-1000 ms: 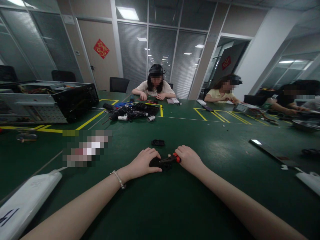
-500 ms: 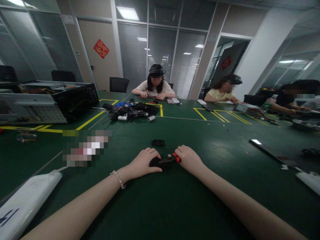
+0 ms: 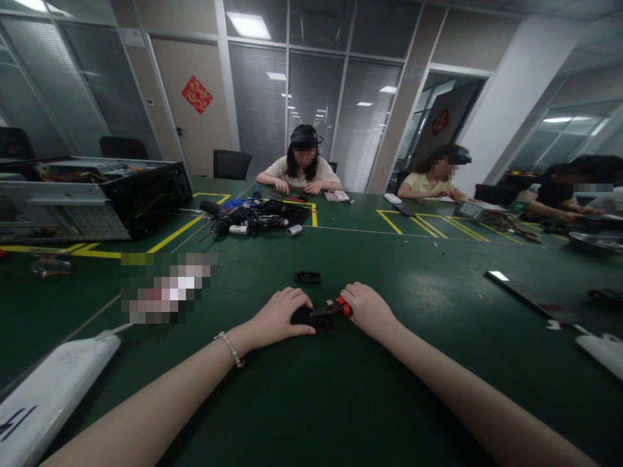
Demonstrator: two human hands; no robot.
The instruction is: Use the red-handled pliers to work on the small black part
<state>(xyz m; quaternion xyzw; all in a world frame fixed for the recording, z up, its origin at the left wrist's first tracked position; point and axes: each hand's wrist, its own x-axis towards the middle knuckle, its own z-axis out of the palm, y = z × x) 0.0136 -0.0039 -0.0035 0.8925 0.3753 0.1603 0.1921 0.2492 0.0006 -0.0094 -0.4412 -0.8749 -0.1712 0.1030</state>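
One long white block with a dark mark [image 3: 53, 389] lies well to the left of the red-handled pliers [image 3: 332, 309], on the near side; beyond it, far to the pliers' left, an opened computer case [image 3: 87, 204] sits on the green table [image 3: 292, 415]. Next comes a pixelated item [image 3: 170, 288], left of the pliers, then a heap of black cables [image 3: 265, 214] well beyond them. Just left of the pliers, the left hand [image 3: 280, 314], with a bracelet [image 3: 231, 349] at its wrist, has fingers and thumb curled around a black part [image 3: 300, 316], which lies at the pliers' tips; whether those tips pinch it I cannot tell. A small black plastic piece [image 3: 307, 277] lies near the pliers on their far side. At their right end, the right hand [image 3: 367, 308] is clamped around the red handles. Well right of the pliers lies a dark flat bar [image 3: 530, 301].
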